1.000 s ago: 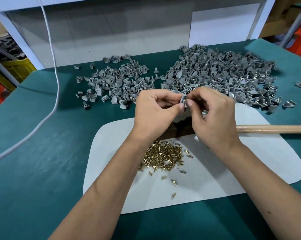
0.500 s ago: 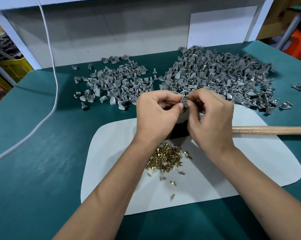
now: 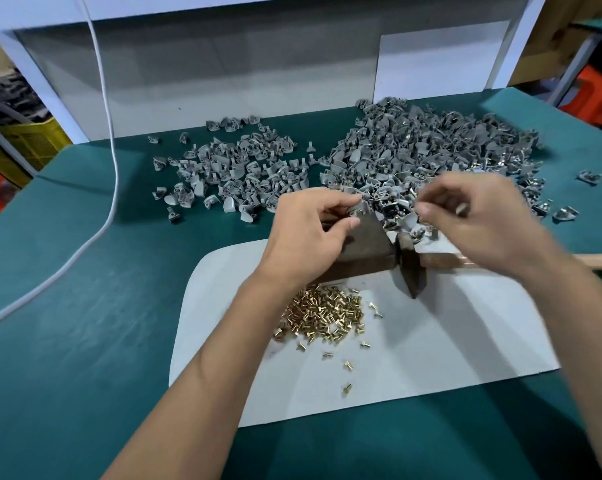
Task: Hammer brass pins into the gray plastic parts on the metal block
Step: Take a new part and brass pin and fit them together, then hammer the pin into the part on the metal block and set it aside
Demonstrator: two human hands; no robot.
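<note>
A dark, wedge-shaped metal block was stood on the white mat, and a small gray plastic part was seated at its top edge. A loose heap of short brass pins was spread just in front. A dark-headed, wooden-handled hammer was laid touching the block's right side.

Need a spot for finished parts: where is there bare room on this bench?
Free: the green mat left of the white sheet, below the cable; the sheet's near right part, right of the brass pins. Crowded: the far side with both gray part piles, and around the metal block and hammer.
</note>
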